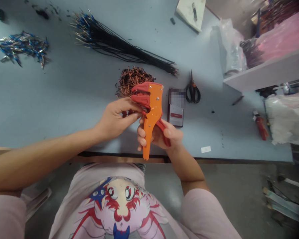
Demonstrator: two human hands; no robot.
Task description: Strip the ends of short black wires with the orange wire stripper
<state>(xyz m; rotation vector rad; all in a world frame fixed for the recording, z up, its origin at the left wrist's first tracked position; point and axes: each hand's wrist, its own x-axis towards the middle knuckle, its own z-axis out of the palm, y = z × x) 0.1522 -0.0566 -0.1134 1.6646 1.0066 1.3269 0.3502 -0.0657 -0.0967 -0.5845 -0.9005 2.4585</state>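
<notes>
In the head view, our right hand (173, 134) is holding the handles of one orange-and-red wire stripper (154, 108) in a closed grip, mid-frame. Its long axis is running nearly upright, with the jaws at the top facing left. Our left hand (112, 116) is lying nearer those jaws, its fingertips meeting the tool's left side; we cannot tell whether they are pinching anything. On the blue-grey tabletop (64, 89) we are counting one coppery scrap heap (131, 78) just above centre, one black wire bundle (129, 49) at top centre, one blue-and-silver terminal heap (23, 48) upper left, and, right of centre, one dark phone (173, 108) and one pair of black-handled scissors (193, 87).
</notes>
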